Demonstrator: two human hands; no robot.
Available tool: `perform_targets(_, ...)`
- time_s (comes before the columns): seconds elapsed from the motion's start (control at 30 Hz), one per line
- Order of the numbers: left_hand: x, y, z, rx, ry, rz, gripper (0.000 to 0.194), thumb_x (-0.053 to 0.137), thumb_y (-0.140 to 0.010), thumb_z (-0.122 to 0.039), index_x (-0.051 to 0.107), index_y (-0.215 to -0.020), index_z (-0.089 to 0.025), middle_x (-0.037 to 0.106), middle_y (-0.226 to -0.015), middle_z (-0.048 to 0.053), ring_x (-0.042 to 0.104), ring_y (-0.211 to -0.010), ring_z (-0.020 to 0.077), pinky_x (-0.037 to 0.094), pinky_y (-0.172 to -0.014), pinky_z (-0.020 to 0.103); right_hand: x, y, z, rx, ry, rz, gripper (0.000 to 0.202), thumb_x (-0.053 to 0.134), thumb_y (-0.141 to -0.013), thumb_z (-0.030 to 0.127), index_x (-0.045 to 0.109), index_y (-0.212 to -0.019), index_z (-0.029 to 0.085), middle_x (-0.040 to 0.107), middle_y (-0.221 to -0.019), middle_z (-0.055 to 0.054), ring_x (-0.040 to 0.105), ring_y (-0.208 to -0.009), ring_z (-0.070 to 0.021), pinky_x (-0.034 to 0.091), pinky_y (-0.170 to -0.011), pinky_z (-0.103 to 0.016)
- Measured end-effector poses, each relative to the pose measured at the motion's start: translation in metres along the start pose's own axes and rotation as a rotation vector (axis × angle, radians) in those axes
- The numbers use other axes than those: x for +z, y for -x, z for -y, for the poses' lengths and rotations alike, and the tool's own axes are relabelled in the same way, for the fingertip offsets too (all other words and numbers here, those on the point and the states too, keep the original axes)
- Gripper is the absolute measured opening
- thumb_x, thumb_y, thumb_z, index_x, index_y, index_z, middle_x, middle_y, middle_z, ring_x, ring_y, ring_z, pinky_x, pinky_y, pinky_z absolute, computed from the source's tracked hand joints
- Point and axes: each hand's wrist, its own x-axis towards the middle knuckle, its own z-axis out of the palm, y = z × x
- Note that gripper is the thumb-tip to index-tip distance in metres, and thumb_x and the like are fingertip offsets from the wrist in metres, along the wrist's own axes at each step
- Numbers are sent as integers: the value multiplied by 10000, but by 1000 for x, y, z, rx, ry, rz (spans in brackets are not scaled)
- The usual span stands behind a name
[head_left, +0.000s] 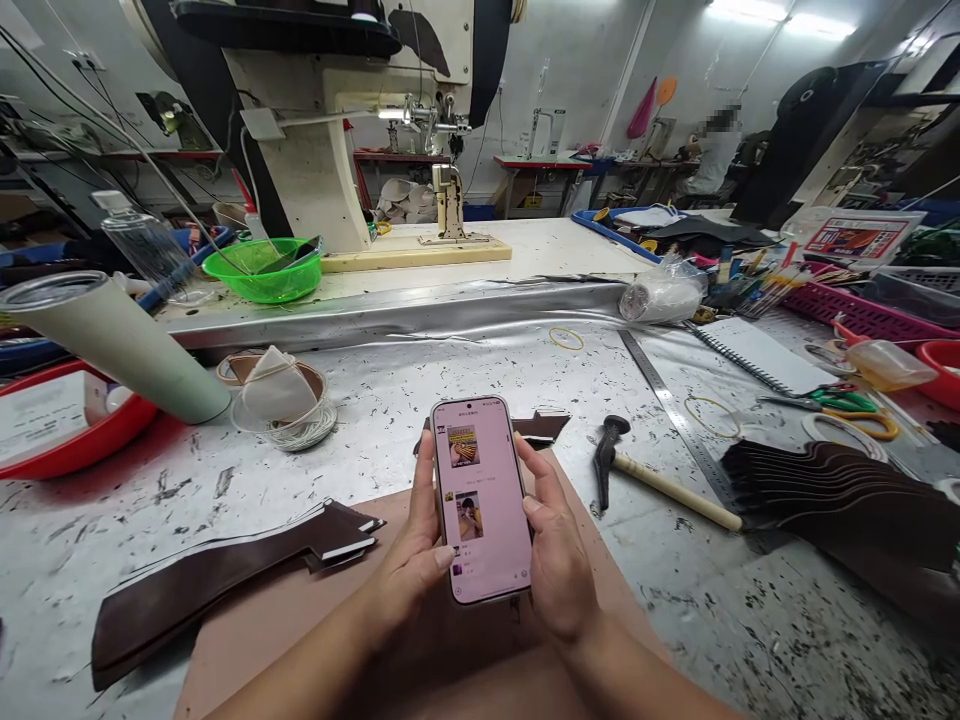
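Observation:
Both my hands hold a smartphone (491,500) upright, its lit screen facing me with a chat and several small pictures on it. My left hand (409,560) grips its left edge, thumb at the lower screen edge. Along the right edge my right hand (559,550) is closed on it, thumb by the side. Under my hands lies a brown board (247,640). Partly behind the phone shows a dark leather piece (551,427). Stacked dark brown leather pieces (217,580) lie at the left. A hammer (667,485) with a wooden handle rests to the right.
A sewing machine (300,150) stands behind the worktable. At the left are a green basket (262,285), a red basin (135,430) and a leaning cylinder (127,340). On the right lie a steel ruler (667,400), a notebook (765,355), scissors (847,402) and fanned leather pieces (847,510). A person (709,160) sits far back.

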Motion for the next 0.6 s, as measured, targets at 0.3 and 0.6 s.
perform_targets(0.3,0,1,0,4,7,1,761,513,-833,-390,-21,-1360,-519,164,-1512,-70,264,-1336,261,265,-1036,454,-1,0,1,-25,95,-30,446,397,-857,247,442,-1301,244,571,-1250,-42,572,-1072,-205,511,-825,-334)
perform_targets(0.6,0,1,0,16,26,0,760,514,-839,-373,-16,-1369,-498,159,-1517,-52,319,-1311,250,280,-1037,432,-1,0,3,-1,102,-2,462,403,-857,266,400,-1319,242,641,-1121,-50,622,-966,-201,528,-759,-339)
